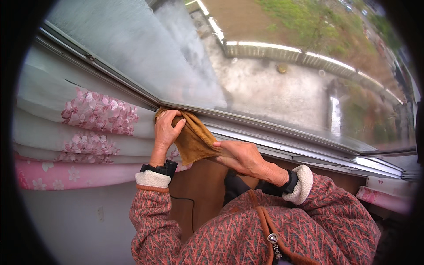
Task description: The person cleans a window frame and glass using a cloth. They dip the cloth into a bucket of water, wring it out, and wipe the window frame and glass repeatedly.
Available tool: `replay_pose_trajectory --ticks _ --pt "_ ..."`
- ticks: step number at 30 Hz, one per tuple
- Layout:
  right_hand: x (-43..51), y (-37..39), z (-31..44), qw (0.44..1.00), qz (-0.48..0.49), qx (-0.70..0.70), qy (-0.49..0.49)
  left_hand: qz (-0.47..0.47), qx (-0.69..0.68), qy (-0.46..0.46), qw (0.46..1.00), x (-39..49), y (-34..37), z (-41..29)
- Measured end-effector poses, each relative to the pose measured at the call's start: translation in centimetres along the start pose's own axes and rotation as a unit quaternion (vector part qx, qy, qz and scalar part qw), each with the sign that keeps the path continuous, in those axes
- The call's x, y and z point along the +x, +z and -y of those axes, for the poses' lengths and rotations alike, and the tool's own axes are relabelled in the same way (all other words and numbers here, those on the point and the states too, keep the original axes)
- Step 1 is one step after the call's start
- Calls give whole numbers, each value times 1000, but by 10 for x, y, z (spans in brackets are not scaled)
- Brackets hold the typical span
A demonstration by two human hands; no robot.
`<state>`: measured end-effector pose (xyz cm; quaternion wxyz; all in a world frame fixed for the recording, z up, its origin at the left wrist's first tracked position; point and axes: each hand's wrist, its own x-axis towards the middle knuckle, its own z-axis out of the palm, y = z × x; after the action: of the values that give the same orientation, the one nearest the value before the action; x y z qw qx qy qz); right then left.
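A brown cloth [195, 142] is stretched between my two hands, below the lower corner of a large window. My left hand [168, 127] presses one end of it against the metal window frame [265, 131], fingers bent over the fabric. With thumb and fingers, my right hand [246, 159] pinches the cloth's other end, lower and to the right. Above the frame, the window pane [139, 56] looks fogged on its left part, while the right part shows a yard outside. Where the cloth meets the frame corner, the contact is partly hidden by my left fingers.
A white and pink floral curtain [96, 112] hangs bunched at the left, close to my left hand. Another curtain piece [384, 198] shows at the right. Metal sliding tracks [318, 155] run along the sill. A black cable [188, 199] lies on the brown floor [207, 179].
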<state>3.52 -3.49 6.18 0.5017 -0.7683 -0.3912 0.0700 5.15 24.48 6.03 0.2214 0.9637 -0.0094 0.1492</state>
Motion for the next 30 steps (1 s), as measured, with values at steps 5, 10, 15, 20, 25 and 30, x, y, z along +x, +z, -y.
replay_pose_trajectory --ticks 5,10,15,20,25,30 --pt "-51 -60 -14 999 16 -47 16 22 -54 52 997 -6 19 -53" --pt "-134 -125 -23 978 -45 -203 17 44 -92 98 990 -13 52 -142" --pt "-151 -141 -35 984 -27 -175 1 48 -75 112 990 -20 73 -185" --pt "-234 -227 -26 893 -384 -203 115 35 -74 115 990 -16 76 -172" --pt "-351 -326 -52 571 -722 -312 234 76 -74 118 987 -13 80 -178" --pt "-329 -337 -79 657 -691 -148 263 121 -58 106 985 -17 67 -172"
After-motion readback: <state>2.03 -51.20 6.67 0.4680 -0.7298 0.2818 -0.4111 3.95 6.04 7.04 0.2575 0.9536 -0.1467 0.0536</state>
